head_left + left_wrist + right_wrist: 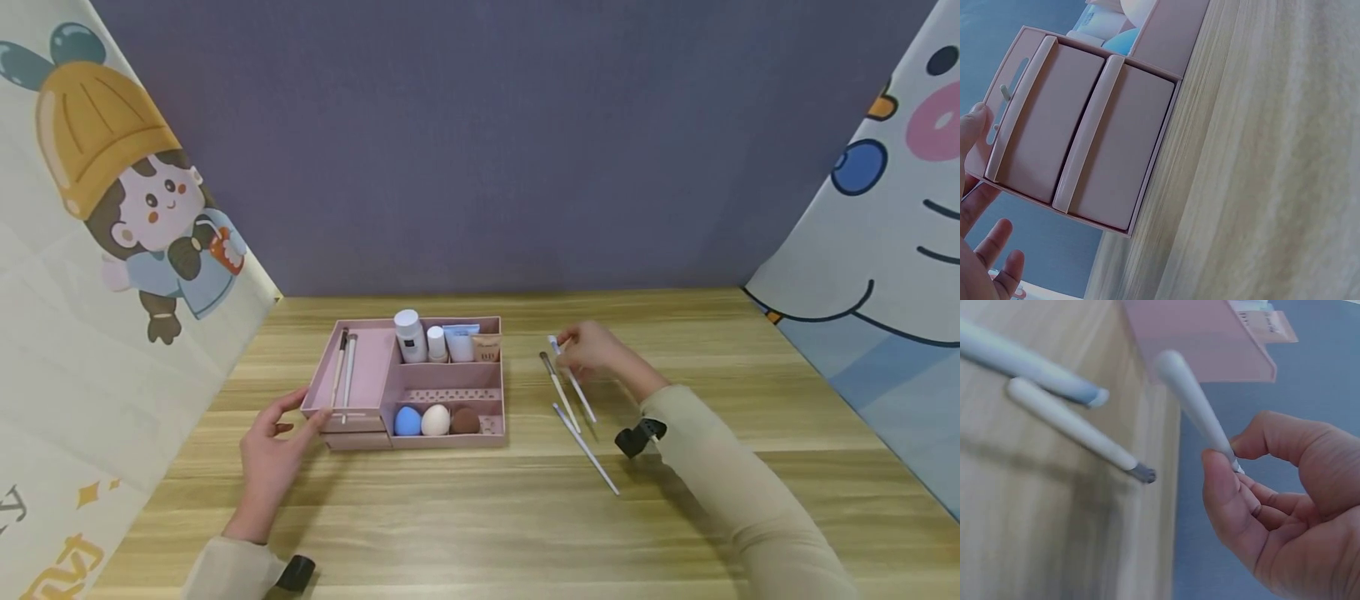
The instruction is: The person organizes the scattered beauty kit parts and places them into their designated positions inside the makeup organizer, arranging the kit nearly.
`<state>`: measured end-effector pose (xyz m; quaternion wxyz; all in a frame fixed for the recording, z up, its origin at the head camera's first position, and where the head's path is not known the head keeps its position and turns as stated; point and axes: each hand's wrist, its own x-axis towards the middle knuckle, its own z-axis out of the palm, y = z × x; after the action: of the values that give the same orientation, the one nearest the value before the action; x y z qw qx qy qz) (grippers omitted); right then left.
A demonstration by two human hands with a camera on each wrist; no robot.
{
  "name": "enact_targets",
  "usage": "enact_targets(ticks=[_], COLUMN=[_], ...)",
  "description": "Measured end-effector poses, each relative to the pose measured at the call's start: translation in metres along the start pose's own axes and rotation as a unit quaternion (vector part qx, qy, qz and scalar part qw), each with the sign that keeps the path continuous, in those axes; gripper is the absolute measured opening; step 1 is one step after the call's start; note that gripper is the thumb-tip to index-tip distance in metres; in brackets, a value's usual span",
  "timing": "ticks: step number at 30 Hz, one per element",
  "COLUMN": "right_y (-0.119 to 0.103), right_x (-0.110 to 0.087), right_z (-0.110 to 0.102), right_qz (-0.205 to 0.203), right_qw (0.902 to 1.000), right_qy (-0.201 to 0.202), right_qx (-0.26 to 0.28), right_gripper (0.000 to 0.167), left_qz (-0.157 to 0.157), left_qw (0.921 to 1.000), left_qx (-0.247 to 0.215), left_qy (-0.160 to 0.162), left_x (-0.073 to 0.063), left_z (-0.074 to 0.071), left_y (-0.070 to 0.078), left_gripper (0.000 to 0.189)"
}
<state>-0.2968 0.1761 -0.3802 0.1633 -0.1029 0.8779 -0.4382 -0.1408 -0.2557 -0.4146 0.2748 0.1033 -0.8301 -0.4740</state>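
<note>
A pink makeup organizer (450,442) stands left of centre. My left hand (273,450) holds its front left corner, the thumb at the upper edge beside the two drawers (1050,119). Two brushes lie in the organizer's left top tray, a dark-tipped brush (340,371) and a pale brush (350,372). My right hand (592,350) pinches a white makeup brush (1191,394) between thumb and forefinger, handle end raised in the right wrist view. Under it on the table are a dark-tipped brush (562,396) and another white brush (588,450).
The organizer's back compartment holds a white bottle (409,337), a smaller bottle (437,346) and two tubes (461,343). Blue, cream and brown makeup sponges (436,421) sit at its front. A grey panel (480,150) closes off the back of the wooden table (465,533).
</note>
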Motion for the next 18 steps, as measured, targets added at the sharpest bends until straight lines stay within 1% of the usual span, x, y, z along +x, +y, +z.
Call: enact_targets(ticks=[6,13,18], right_y=[-0.018,-0.037,-0.047], right_x=[0.004,0.005,0.010], right_z=[-0.003,-0.003,-0.001], right_qz=[-0.009,-0.035,-0.044], right_qw=[0.9998,0.9990,0.9984], right_qy=[-0.003,-0.011,-0.009], right_qx=[0.015,0.027,0.036], right_gripper=[0.044,0.043,0.044], left_qz=[-0.001,0.017,0.020], left_qw=[1.0000,0.9997,0.9996], left_qx=[-0.003,-0.018,-0.019], left_qy=[0.000,0.003,0.003], left_x=[0.000,0.002,0.002], left_z=[0.000,0.001,0.001], left_y=[-0.002,-0.005,-0.005], left_gripper=[0.035,0.036,0.035])
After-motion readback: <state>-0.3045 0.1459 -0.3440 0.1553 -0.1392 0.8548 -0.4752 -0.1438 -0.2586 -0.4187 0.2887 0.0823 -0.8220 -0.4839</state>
